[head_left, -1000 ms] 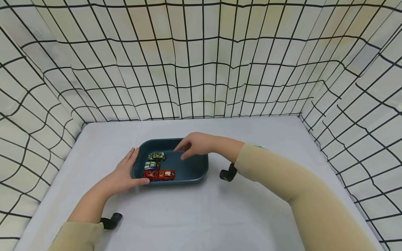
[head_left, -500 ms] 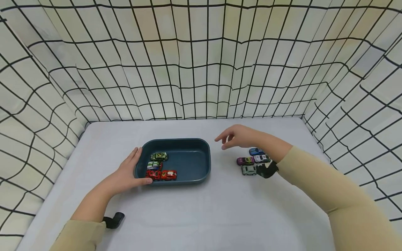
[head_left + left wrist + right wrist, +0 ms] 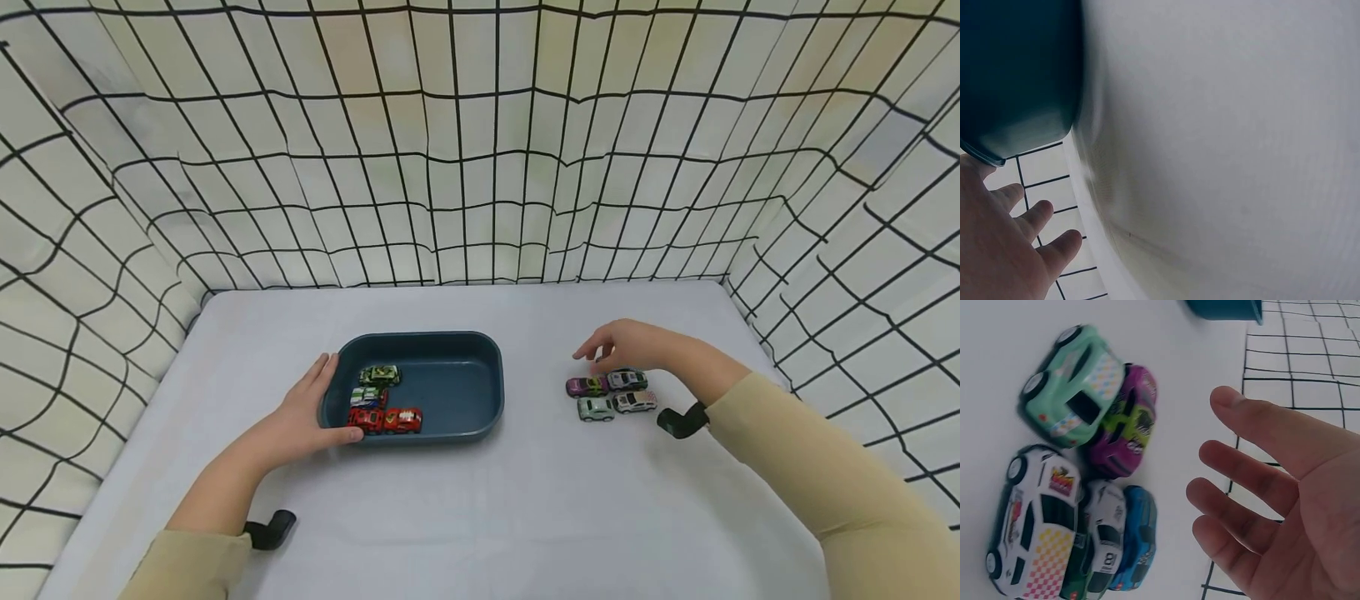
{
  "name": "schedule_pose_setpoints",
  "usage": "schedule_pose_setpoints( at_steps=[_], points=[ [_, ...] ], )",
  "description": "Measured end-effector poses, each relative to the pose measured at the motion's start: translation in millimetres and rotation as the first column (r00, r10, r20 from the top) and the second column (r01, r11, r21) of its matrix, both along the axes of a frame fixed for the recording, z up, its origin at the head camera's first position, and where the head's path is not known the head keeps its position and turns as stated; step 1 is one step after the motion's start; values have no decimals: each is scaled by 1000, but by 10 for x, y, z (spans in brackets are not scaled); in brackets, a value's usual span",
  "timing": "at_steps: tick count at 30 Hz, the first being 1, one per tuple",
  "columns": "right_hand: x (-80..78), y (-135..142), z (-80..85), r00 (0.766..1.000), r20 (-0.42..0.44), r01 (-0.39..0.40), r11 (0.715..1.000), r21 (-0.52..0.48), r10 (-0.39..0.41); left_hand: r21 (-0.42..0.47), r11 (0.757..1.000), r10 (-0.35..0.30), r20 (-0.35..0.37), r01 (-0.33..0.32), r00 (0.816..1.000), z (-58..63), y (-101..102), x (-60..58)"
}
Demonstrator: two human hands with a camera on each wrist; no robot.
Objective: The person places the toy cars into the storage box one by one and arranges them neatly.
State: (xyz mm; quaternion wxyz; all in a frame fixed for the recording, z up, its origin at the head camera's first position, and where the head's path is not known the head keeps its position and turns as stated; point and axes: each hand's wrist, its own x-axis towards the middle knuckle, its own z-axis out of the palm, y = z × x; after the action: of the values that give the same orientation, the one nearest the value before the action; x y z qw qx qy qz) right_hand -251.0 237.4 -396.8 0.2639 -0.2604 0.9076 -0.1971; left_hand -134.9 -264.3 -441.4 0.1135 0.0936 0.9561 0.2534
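The left hand (image 3: pixel 298 417) spreads wide against the left edge of the tray (image 3: pixel 453 387), seemingly steadying it, while the right hand (image 3: pixel 626 343), empty and loosely parted, hovers by toy cars (image 3: pixel 632 402) toward the right edge of the table (image 3: pixel 480 517).

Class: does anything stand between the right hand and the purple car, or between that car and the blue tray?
Nothing visible stands between the right hand and the purple car. Between car and blue tray, only white cloth shows, then the tray's raised rim.
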Motion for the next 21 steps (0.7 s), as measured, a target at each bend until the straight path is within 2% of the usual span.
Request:
schedule_pose_setpoints(
  at_steps=[5, 12, 21],
  points=[
    [10, -30, -97, 1000, -2, -30, 998, 61, 30, 2, 1000, 2, -3, -2, 1000, -5, -11, 2],
    [34, -46, -189, 997, -12, -70, 994, 88, 71, 2, 1000, 5, -1, -5, 1000, -8, 1, -2],
    [22, -61, -223, 991, -49, -114, 985, 132, 121, -6, 1000, 9, 3, -9, 1000, -2, 0, 1]
  ],
)
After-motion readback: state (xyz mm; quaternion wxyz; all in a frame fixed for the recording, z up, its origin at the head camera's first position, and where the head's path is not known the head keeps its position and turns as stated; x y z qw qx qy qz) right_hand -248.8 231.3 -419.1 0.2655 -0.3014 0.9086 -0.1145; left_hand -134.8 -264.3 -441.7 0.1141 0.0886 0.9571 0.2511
